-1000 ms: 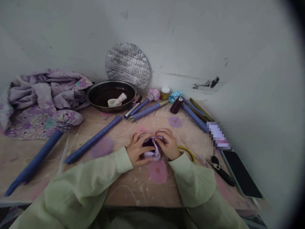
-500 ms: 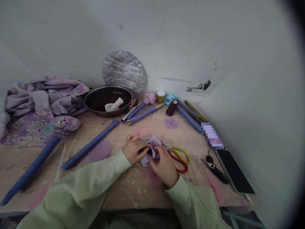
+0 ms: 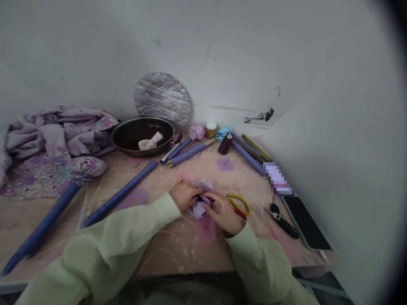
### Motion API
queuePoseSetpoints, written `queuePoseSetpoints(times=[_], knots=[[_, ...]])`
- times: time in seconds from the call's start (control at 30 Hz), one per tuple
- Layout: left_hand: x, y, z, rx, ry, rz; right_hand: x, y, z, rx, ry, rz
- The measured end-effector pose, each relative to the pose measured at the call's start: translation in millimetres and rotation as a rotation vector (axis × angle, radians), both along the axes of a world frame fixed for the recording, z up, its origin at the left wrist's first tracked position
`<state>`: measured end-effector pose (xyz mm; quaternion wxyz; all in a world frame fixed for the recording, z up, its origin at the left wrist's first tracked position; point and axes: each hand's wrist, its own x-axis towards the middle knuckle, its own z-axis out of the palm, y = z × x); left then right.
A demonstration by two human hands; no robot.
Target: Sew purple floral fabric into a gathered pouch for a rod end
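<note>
A small piece of purple floral cloth (image 3: pixel 199 209) lies bunched between my hands near the middle of the table. My left hand (image 3: pixel 185 195) grips its left side, fingers bent inward. From the right, my right hand (image 3: pixel 225 213) pinches the same cloth, thumb and fingertips at its folds. The fingertips meet around a dark gap in the cloth, and what lies inside cannot be made out. Scissors with yellow and red handles (image 3: pixel 239 203) rest just beyond my right hand, partly hidden by it.
At the back stand a black pan (image 3: pixel 141 151), a jar (image 3: pixel 210 130) and a dark thread spool (image 3: pixel 225 144). Blue wrapped rods (image 3: pixel 122 192) lie leftward, beside heaped floral fabric (image 3: pixel 47 140). A phone (image 3: pixel 307 222) and folding tool (image 3: pixel 282 221) lie right.
My right hand has shifted slightly right and up, now covering more of the red scissor handle. My left hand has moved a little inward over the cloth. The view has shifted slightly.
</note>
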<state>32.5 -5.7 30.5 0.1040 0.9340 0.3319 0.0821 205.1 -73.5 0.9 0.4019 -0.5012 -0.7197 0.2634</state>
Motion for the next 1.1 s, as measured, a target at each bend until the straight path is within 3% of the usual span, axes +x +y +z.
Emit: queuePoseSetpoints(times=[0.33,0.47,0.6,0.77,0.87,1.1], knots=[[1,10,1.5,0.089,-0.053,0.114,9,-2,0.7,0.054,0.020,-0.285],[4,9,4.7,0.135,-0.031,0.201,-1,4,-2.6,-0.013,-0.014,-0.387],[3,9,8.3,0.128,-0.089,0.249,-8,22,-4.5,-0.095,0.031,-0.351],[-5,16,15.5,0.076,-0.136,0.266,-1,50,9.1,-0.122,0.130,-0.200],[-11,21,15.2,0.048,-0.114,0.305,0,53,13.5,-0.093,0.115,-0.198],[-12,30,4.6,0.015,-0.106,0.338,-12,51,-8.3,-0.105,-0.070,-0.295]])
